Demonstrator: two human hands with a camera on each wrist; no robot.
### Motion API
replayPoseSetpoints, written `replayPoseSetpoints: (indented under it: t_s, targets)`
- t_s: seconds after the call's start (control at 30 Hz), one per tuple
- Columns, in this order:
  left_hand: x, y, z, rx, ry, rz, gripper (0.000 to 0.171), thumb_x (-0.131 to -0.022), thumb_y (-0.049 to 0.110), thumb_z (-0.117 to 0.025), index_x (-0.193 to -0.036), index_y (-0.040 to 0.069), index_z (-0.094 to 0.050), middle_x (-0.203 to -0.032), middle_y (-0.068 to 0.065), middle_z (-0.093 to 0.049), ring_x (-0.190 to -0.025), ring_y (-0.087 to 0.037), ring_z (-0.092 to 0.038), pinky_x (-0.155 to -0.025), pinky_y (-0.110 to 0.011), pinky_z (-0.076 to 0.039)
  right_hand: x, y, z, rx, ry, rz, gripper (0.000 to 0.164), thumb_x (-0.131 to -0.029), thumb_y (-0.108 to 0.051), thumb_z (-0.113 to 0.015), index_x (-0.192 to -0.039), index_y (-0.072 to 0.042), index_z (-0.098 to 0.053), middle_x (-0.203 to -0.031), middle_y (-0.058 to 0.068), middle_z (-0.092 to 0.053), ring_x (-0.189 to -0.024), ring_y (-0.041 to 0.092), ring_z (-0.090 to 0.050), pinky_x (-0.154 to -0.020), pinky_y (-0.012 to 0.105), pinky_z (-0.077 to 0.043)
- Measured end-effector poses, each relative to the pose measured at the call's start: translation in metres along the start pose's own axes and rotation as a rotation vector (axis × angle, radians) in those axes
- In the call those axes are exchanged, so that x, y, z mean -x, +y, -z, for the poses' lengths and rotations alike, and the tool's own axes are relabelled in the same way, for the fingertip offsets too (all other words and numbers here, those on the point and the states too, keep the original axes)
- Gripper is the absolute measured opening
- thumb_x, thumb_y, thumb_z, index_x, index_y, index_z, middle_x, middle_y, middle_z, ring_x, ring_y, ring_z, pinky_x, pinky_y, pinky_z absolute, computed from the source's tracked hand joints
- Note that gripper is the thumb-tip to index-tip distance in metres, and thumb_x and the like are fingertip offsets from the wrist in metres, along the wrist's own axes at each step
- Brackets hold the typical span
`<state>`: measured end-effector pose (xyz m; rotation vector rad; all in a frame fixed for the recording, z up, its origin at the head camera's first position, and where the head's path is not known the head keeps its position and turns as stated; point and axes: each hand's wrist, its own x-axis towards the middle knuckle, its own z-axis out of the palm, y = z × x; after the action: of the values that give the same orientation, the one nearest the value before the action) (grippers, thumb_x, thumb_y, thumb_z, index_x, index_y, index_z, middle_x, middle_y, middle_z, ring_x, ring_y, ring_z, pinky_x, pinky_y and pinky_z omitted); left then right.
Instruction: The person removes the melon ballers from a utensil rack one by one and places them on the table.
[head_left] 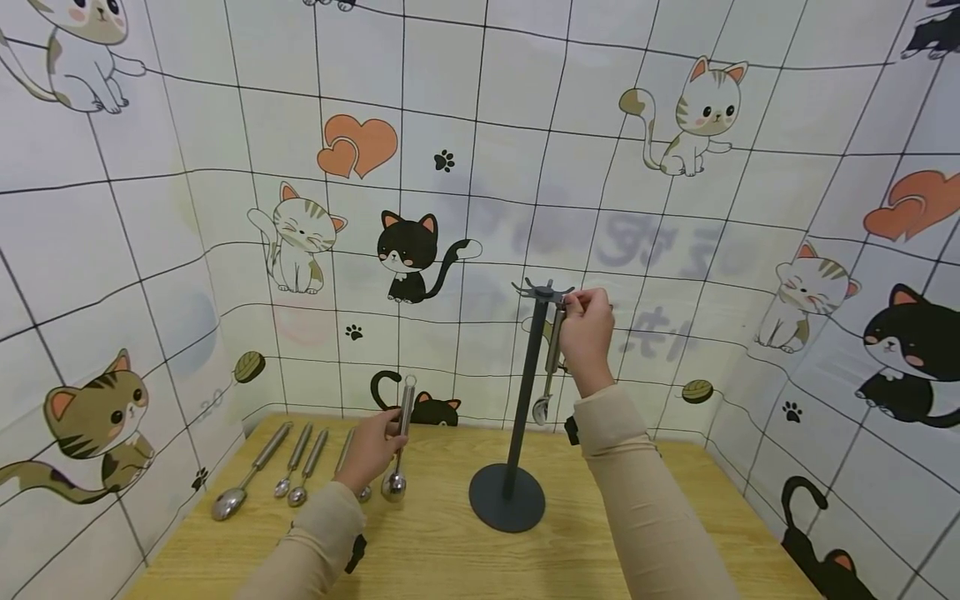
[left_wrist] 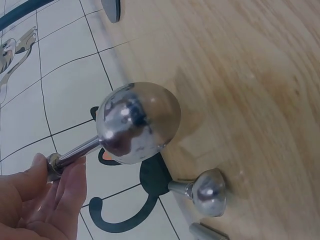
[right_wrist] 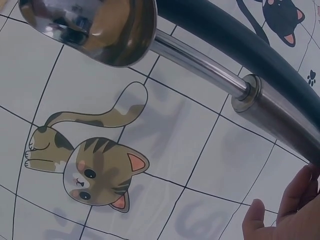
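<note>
My left hand [head_left: 371,450] grips the handle of a shiny metal scoop [head_left: 395,485] with a round bowl. The scoop stands nearly upright, bowl down, close over the wooden table; in the left wrist view its bowl [left_wrist: 138,123] fills the middle. High on the right, my right hand [head_left: 589,331] pinches the top of another metal scoop's handle, right at a hook of the dark stand [head_left: 522,408]. That second scoop [head_left: 541,410] hangs bowl down beside the pole, and its handle [right_wrist: 280,112] shows large in the right wrist view.
On the wooden table [head_left: 435,558], a large metal spoon [head_left: 229,502] and several smaller scoops [head_left: 297,495] lie in a row on the left. One is partly behind my left hand. The stand's round base [head_left: 507,508] sits mid-table. A cat-printed cloth [head_left: 450,75] surrounds the table's back and sides.
</note>
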<state>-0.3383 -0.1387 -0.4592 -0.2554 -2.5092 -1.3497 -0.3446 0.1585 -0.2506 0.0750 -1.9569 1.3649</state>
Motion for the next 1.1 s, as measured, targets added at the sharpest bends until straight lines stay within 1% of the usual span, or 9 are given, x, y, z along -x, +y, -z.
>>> replayPoseSetpoints:
  t_s: [0.13,0.2,0.37,0.57,0.73,0.87,0.93,1.1]
  targets:
    - [-0.001,-0.005,-0.002,0.01,-0.016,0.011,0.051,-0.091,-0.004,-0.071,-0.139,-0.01,-0.053,-0.102,-0.021,-0.073,-0.071,-0.021,-0.07,-0.06,-0.033,-0.058,0.0,0.001,-0.001,-0.003,0.005,0.0,0.019,-0.107,-0.014,-0.051,-0.113,0.004,-0.054,-0.107,0.02,-0.061,-0.095,0.033,-0.061,-0.077,0.041,-0.047]
    - [-0.001,-0.008,-0.004,0.017,-0.021,0.031,0.051,-0.092,-0.003,-0.071,-0.14,-0.008,-0.054,-0.101,-0.02,-0.073,-0.07,-0.019,-0.069,-0.06,-0.032,-0.058,0.0,0.001,-0.001,-0.005,0.001,-0.002,0.019,-0.107,-0.015,-0.051,-0.113,0.003,-0.054,-0.107,0.02,-0.061,-0.095,0.033,-0.061,-0.077,0.04,-0.047]
    - [-0.003,-0.015,-0.007,0.015,-0.026,0.036,0.051,-0.092,-0.004,-0.071,-0.139,-0.008,-0.054,-0.097,-0.018,-0.073,-0.066,-0.018,-0.068,-0.059,-0.032,-0.058,0.0,0.001,-0.001,-0.013,-0.009,-0.005,0.02,-0.108,-0.015,-0.05,-0.114,0.003,-0.053,-0.108,0.02,-0.061,-0.096,0.033,-0.062,-0.078,0.041,-0.049]
    - [-0.005,-0.019,-0.011,0.041,-0.033,0.055,0.05,-0.092,-0.004,-0.071,-0.139,-0.007,-0.055,-0.098,-0.018,-0.072,-0.069,-0.021,-0.07,-0.059,-0.034,-0.06,0.001,0.001,-0.001,-0.009,-0.009,-0.005,0.019,-0.108,-0.015,-0.05,-0.114,0.003,-0.053,-0.107,0.02,-0.06,-0.096,0.034,-0.061,-0.079,0.042,-0.048]
    - [-0.009,-0.022,-0.013,0.058,-0.041,0.09,0.05,-0.092,-0.003,-0.072,-0.139,-0.005,-0.056,-0.103,-0.018,-0.07,-0.071,-0.019,-0.069,-0.061,-0.036,-0.06,0.002,0.001,0.0,-0.01,-0.019,-0.001,0.021,-0.108,-0.016,-0.049,-0.115,0.003,-0.053,-0.107,0.019,-0.059,-0.094,0.033,-0.06,-0.078,0.041,-0.048]
    - [-0.012,-0.024,-0.015,0.07,-0.058,0.121,0.049,-0.092,0.0,-0.072,-0.138,-0.004,-0.057,-0.103,-0.016,-0.069,-0.072,-0.019,-0.068,-0.063,-0.039,-0.061,0.003,0.001,0.0,-0.015,-0.024,0.002,0.021,-0.108,-0.016,-0.048,-0.115,0.003,-0.053,-0.107,0.02,-0.06,-0.095,0.033,-0.062,-0.077,0.041,-0.048]
    - [-0.014,-0.025,-0.017,0.071,-0.067,0.123,0.047,-0.092,0.0,-0.072,-0.136,-0.005,-0.058,-0.102,-0.016,-0.068,-0.073,-0.02,-0.068,-0.064,-0.039,-0.061,0.003,0.001,0.0,-0.017,-0.022,0.003,0.021,-0.109,-0.016,-0.048,-0.115,0.004,-0.053,-0.107,0.02,-0.06,-0.096,0.033,-0.062,-0.076,0.04,-0.048]
    - [-0.017,-0.027,-0.019,0.077,-0.087,0.114,0.039,-0.091,-0.005,-0.07,-0.129,-0.011,-0.059,-0.098,-0.018,-0.069,-0.073,-0.025,-0.07,-0.059,-0.033,-0.06,0.002,0.001,0.001,-0.017,-0.016,0.017,0.021,-0.109,-0.016,-0.048,-0.114,0.004,-0.053,-0.106,0.019,-0.06,-0.093,0.032,-0.061,-0.075,0.039,-0.046]
